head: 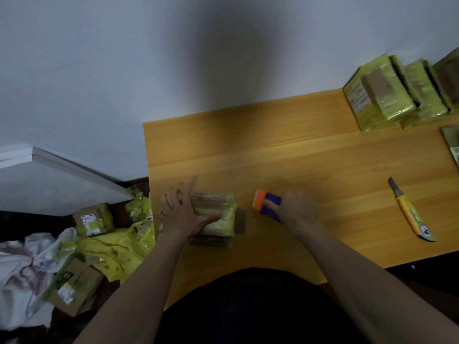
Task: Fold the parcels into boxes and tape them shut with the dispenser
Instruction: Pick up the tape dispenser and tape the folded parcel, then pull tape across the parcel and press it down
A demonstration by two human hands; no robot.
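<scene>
A small parcel [218, 217], brown cardboard wrapped in yellow-green tape, lies on the wooden table [298, 157] near its left front. My left hand [185, 212] rests on the parcel's left side with fingers spread and thumb laid across its top. Just right of the parcel, my right hand [296, 208] grips a blue tape dispenser [269, 206] with an orange end, held low over the table. The frame is blurred, so finer detail of the grip is unclear.
Several taped yellow-green parcels [395, 95] stand at the table's far right. A yellow utility knife [409, 212] lies on the right. On the floor left of the table are cardboard boxes [93, 219], yellow wrapping scraps [116, 249] and white cloth [27, 266].
</scene>
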